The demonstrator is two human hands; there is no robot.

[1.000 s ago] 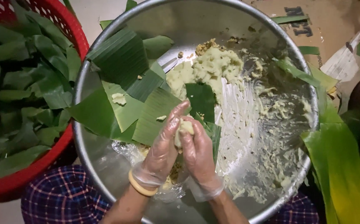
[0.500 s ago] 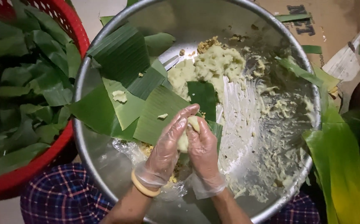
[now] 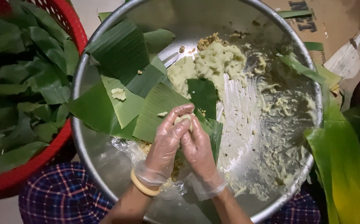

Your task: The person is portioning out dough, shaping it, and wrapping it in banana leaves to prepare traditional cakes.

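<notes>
Brown cardboard lies under the far edge of a big metal bowl that fills your view, with your plaid-clad knees beneath its near rim. Your left hand and right hand, both in thin clear gloves, meet over the near middle of the bowl, fingers curled and pressed together around a small pale lump of dough that peeks out between the fingertips. A yellow bangle sits on your left wrist. Just beyond your hands, cut banana leaf pieces overlap across the left half of the bowl, and a mound of the same pale dough rests at the far middle, with smears and crumbs over the right side. To your left, a red basket holds more leaves, touching the bowl. Long leaf strips hang beside the bowl's right rim.
</notes>
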